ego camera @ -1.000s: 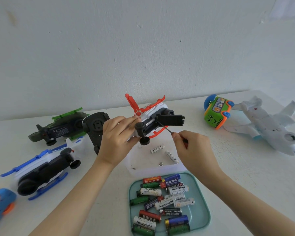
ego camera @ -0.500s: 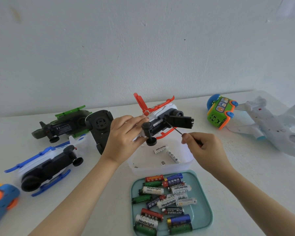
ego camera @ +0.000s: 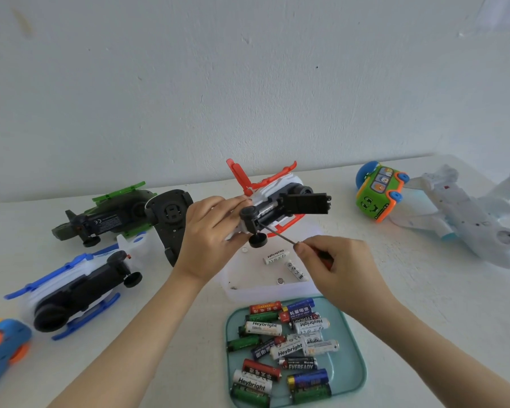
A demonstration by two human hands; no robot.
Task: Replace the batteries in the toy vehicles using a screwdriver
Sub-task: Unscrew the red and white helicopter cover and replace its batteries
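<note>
A: Your left hand (ego camera: 209, 234) grips the red-and-white toy helicopter (ego camera: 277, 198) with the fingers curled over its body. You hold it belly-up above the clear tub (ego camera: 248, 291).

B: Agreed. Its black battery cover (ego camera: 306, 203) stands swung open towards your right. Your right hand (ego camera: 342, 266) pinches the screwdriver (ego camera: 280, 235) by its red handle.

A: The thin shaft slants up and left from your fingertips to the underside of the helicopter, close beside the wheel strut. I cannot tell what the tip sits on.

B: Two pale batteries (ego camera: 274, 256) lie in the tub below you, a little apart. A couple of small round bits lie in there too, too small to name.

A: Nearest you, touching the tub's front edge, sits the teal tray (ego camera: 354, 375) with a heap of mixed batteries (ego camera: 289, 348).

B: On your left on the table (ego camera: 424, 290), the blue helicopter (ego camera: 80, 287) and the green helicopter (ego camera: 109, 219) both lie belly-up. A black car chassis (ego camera: 171, 219) leans just behind your left hand.

A: On your right, the green bus (ego camera: 377, 195) rests against the white aeroplane (ego camera: 465, 213). A blue-and-orange toy (ego camera: 0, 346) pokes in at the left edge.
</note>
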